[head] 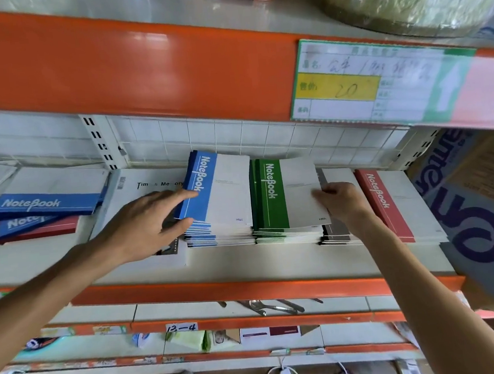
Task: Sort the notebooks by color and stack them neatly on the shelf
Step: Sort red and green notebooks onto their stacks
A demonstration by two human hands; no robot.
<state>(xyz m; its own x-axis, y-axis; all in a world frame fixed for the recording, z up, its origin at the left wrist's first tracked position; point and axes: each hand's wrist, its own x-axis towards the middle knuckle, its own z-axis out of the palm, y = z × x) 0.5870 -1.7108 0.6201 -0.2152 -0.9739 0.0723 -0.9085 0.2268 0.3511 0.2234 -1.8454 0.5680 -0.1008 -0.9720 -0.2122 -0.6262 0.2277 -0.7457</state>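
Nearest the camera, the orange front lip of the shelf [249, 286] is crossed by both forearms, which reach in from below.

The left hand [149, 223] is laid against the left side of the blue notebook stack [219, 195]. Its fingers are extended along the blue spines and its thumb is set against the lower corner, apparently so that the stack can be squared and kept from sliding left; nothing is gripped. The right hand [340, 199] is curled at the right edge of the green notebook stack [282, 195]. The top cover's edge appears to be pinched between thumb and fingers, probably to press the green stack against the blue one and align it. The two stacks stand side by side, touching, each slightly fanned at its front edge.

Just right of the green stack, a grey notebook stack [337, 232] lies partly hidden under the right wrist. Beyond it lies a red notebook stack [392, 203], set apart by colour. A large white book [149, 184] lies flat under and behind the left hand.

Well to the left, loose blue and red notebooks [40, 212] lie overlapped and mixed, so sorting is judged unfinished. Farther back, a white tiled wall [234, 133] is seen, and above it an orange shelf edge with a price label [365, 85].
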